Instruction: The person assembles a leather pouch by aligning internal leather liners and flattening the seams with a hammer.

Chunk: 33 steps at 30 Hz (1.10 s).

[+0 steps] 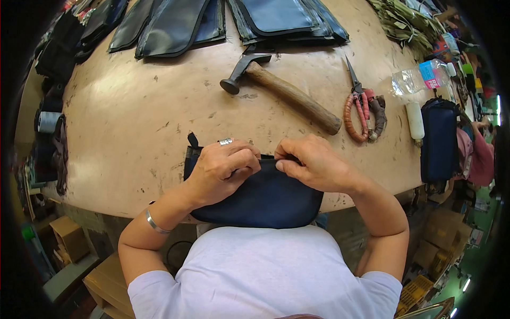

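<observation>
A dark navy fabric pouch (pixel 265 199) lies at the near edge of the worn wooden table (pixel 133 122), hanging partly over it. My left hand (pixel 223 167), with a ring and a metal bracelet, grips the pouch's top edge left of centre. My right hand (pixel 311 162) pinches the same top edge just to the right. The two hands nearly touch. A short black strap end sticks up at the pouch's far left corner.
A wooden-handled hammer (pixel 281 87) lies in the middle of the table. Scissors with wrapped handles (pixel 361 109) lie to its right, beside a white tube (pixel 415 122) and a plastic bottle (pixel 422 77). Dark fabric pieces (pixel 175 21) are stacked along the far edge. Another navy pouch (pixel 438 141) sits at the right edge.
</observation>
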Tool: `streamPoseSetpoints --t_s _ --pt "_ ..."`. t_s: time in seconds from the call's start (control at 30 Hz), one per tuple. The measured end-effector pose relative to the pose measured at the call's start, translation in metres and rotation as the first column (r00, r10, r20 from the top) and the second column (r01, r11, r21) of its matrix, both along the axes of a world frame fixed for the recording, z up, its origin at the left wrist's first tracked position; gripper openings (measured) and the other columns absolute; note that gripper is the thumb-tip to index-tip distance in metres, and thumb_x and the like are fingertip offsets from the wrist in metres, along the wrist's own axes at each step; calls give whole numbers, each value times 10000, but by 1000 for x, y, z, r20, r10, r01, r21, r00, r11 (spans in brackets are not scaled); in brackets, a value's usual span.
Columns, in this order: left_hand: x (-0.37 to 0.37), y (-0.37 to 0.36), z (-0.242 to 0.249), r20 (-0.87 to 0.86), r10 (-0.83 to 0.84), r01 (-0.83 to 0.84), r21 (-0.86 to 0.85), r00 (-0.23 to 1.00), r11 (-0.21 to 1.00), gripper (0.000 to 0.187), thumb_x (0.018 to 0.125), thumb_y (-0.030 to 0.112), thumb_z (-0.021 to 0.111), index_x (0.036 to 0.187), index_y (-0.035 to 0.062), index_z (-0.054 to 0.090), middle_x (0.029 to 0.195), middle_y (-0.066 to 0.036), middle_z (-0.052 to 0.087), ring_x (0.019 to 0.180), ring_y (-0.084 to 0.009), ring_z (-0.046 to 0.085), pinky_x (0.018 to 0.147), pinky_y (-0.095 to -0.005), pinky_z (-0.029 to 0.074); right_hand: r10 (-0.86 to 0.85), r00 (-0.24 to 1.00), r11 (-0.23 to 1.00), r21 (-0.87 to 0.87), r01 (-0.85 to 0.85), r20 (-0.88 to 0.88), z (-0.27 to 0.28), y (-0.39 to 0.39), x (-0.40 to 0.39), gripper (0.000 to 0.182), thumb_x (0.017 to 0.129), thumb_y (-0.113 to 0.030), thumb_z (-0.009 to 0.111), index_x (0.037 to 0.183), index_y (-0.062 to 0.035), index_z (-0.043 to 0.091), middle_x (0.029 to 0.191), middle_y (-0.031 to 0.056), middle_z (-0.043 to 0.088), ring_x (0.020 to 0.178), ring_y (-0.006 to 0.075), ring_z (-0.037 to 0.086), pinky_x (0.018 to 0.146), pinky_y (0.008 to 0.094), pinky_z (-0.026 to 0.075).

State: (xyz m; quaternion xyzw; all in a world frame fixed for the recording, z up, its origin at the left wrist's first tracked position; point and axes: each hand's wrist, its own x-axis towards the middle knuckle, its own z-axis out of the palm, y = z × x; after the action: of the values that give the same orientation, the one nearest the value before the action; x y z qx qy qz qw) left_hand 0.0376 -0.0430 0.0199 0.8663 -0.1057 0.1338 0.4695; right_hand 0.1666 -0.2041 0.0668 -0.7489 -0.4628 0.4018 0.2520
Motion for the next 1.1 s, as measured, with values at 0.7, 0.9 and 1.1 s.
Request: streamPoseSetpoints --t_s 0.7,0.9,1.1 --pt "-17 25 8 -71 -35 46 159 997 986 213 656 -9 654 775 146 570 830 29 616 678 -146 552 724 -321 327 -86 991 963 247 110 -106 -19 -11 -6 120 778 -105 604 801 1 552 696 148 579 631 276 564 564 335 428" --pt "-14 24 -1 -77 9 -2 94 997 996 211 638 -27 679 711 126 553 836 -18 630 656 -154 550 730 -307 311 -108 991 979 164 120 -80 -22 -7 -6 133 780 -125 600 818 -3 566 718 155 590 646 289 570 583 351 432" --pt "-13 25 0 -109 7 -1 61 994 998 204 642 -25 686 704 110 546 831 -25 629 701 -167 562 730 -304 324 -93 993 970 219 106 -67 -26 3 -11 126 770 -120 591 835 -12 581 729 158 599 674 304 579 611 368 436"
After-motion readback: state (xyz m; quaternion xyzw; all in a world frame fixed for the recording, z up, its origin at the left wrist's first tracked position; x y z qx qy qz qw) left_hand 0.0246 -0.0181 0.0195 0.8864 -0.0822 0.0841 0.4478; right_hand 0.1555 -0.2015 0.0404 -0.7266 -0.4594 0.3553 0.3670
